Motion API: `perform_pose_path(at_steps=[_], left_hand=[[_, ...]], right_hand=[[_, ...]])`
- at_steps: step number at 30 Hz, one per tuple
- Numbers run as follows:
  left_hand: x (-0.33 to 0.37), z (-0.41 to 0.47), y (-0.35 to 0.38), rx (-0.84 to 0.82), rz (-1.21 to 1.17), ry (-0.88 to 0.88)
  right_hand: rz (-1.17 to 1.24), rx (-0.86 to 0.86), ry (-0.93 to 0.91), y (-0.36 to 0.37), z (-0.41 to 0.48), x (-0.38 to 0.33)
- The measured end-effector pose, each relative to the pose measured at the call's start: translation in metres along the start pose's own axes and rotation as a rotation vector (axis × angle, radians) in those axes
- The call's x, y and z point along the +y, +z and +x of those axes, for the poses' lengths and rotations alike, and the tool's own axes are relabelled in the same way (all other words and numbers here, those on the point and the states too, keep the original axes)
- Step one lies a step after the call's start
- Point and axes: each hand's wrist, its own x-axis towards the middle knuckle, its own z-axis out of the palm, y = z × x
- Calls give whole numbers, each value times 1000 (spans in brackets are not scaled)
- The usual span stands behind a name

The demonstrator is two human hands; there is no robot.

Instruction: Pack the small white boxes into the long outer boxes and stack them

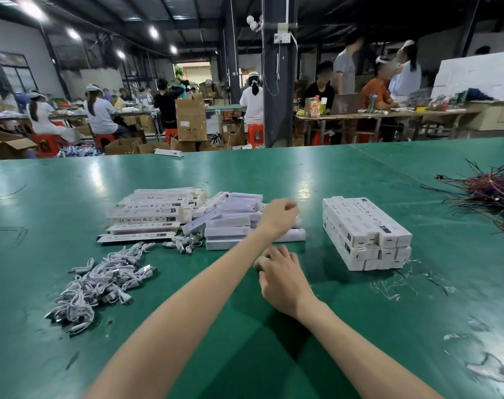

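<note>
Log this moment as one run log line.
left hand: over small white boxes | right hand: on table, empty | packed stack: right

On the green table [331, 174], the left hand [281, 216] reaches with curled fingers over the loose white boxes [230, 223] at centre frame. The right hand [282, 276] rests below it. Stacked long boxes [363, 228] sit centre right, white cables [98, 283] lower left.

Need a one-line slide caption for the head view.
Left hand reaches over loose white boxes; right hand rests on green table beside finished stack.
</note>
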Motion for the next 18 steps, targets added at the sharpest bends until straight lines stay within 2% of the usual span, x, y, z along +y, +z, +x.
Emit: perform_pose_path(at_steps=[4,6,8,10,18], left_hand=[[-65,-4,-114,374,432,-28],[-106,-12,-163,431,718,-130],[-139,-24,-195,355,995,-252],[-160,-31,-212,275,1129,-290],[-174,-25,-207,52,1642,-56]], right_hand=[[-34,3,-58,6,2,-5],[-36,10,-68,10,2,-4],[-35,5,-63,8,3,-6],[-21,6,-58,9,3,-5],[17,36,-43,10,1,-4]])
